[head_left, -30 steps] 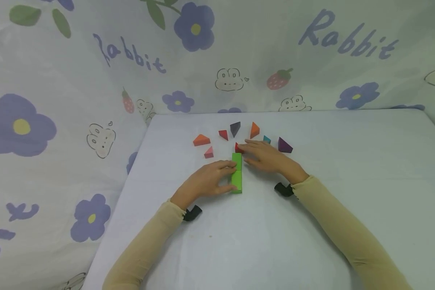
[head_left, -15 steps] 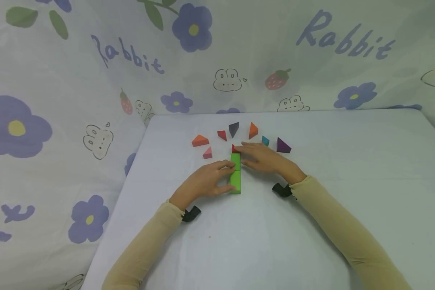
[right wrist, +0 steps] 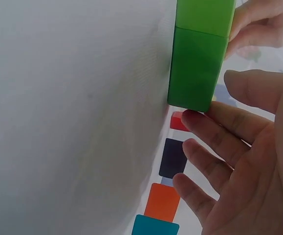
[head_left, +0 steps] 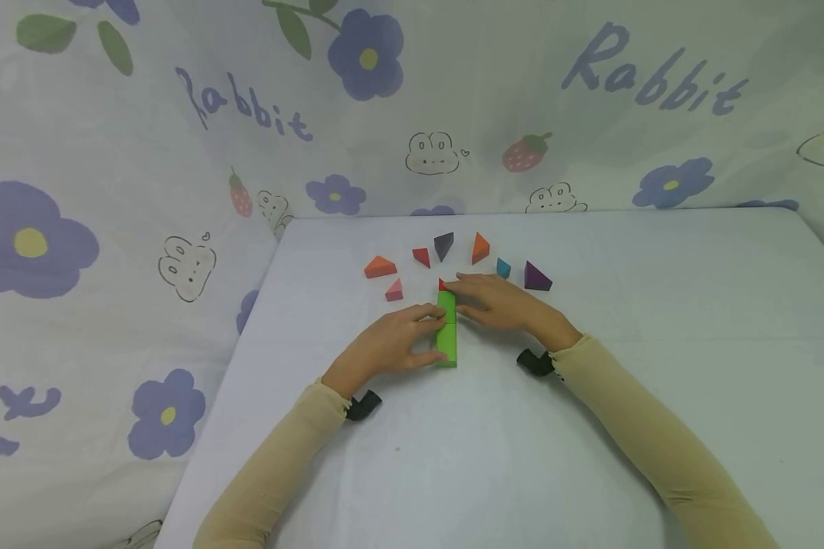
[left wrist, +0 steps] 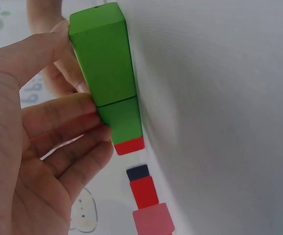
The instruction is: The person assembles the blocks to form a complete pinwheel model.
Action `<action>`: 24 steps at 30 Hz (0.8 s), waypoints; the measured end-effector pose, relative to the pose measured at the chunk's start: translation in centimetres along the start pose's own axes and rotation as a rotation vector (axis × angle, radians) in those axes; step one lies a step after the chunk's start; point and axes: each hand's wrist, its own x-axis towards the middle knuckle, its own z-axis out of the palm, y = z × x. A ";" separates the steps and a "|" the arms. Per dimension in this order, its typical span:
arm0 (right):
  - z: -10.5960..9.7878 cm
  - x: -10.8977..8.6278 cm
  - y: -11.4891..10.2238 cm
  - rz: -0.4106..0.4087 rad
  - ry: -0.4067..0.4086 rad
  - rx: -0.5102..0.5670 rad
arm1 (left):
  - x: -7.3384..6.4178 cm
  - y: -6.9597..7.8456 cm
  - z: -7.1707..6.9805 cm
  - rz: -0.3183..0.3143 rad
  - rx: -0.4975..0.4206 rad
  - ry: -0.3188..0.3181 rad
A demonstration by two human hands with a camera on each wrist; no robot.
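Here, from the left, a bright orange wedge (head_left: 381,267) and a small pink wedge (head_left: 394,290), both looking like painted wood, are lying on the white tabletop (head_left: 398,488). Next, the left hand (head_left: 391,339) is resting lightly on two bright green rectangular blocks (head_left: 449,343), also painted-looking, its thumb spreading well apart on the near block and its fingers lying near the join. The blocks are lying end to end, their long axis running away from the person. At their far end a small red painted wedge (head_left: 442,284) is sitting, apparently touching them; the right hand (head_left: 497,299) is the nearer one to it, reaching in from the right with nearly straight fingers, fingertips touching and partly hiding it, thumb standing apart. Farther right, a teal wedge (head_left: 503,268) and a dark purple wedge (head_left: 538,277) are lying near that hand. Compared with a second ago, the red wedge is sitting closer to the green end and slightly farther left, less of it showing, while the left hand and green blocks are staying put.
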 end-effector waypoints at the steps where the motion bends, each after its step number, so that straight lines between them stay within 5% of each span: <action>1: 0.0 0.0 0.0 -0.001 0.000 0.002 | 0.0 0.0 0.0 0.001 0.001 0.004; 24: 0.1 -0.6 0.0 -0.028 0.006 0.005 | -0.1 0.0 0.1 -0.010 0.005 -0.016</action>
